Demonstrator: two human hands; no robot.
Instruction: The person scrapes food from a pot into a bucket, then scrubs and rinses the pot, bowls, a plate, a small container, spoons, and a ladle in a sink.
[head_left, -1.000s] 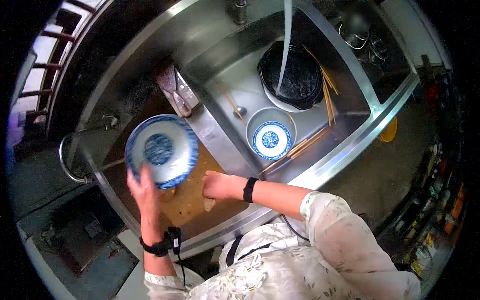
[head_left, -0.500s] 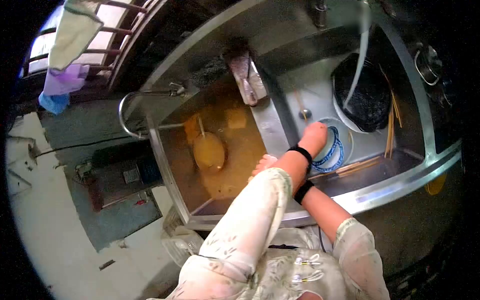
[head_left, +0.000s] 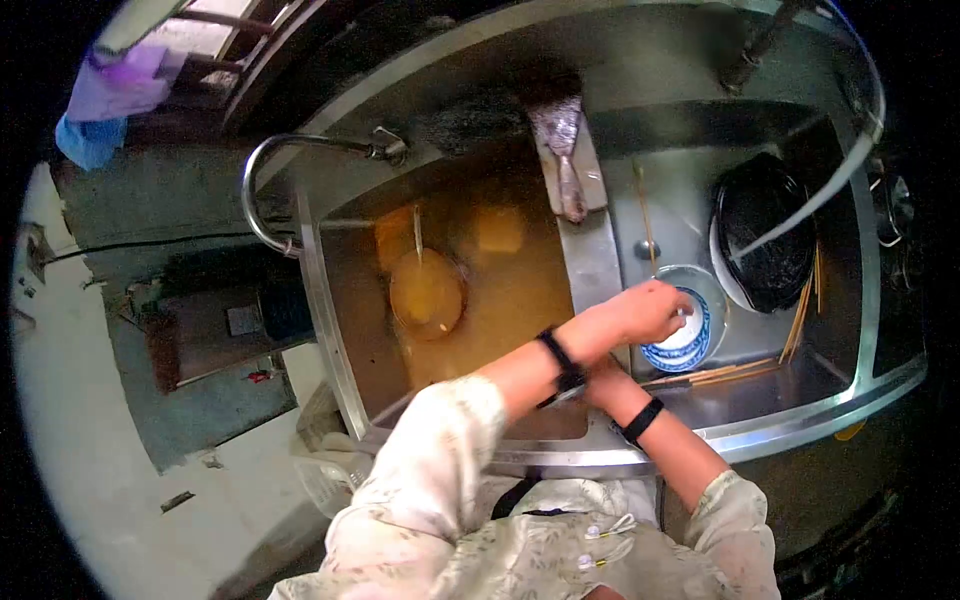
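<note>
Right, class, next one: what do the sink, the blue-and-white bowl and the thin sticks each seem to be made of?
Sink: metal, probably stainless steel, with a worn satin finish; it is grey with soft, streaky reflections.
Bowl: likely glazed ceramic, smooth; a blue pattern rings its white surface.
Sticks: wood or bamboo, I can't tell which; tan and straight.

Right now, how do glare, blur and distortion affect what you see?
Head view: the lens bows the sink's front rim, which catches glare; corners fall black; the right hand looks soft, partly hidden; the window shows pale, top left.
</note>
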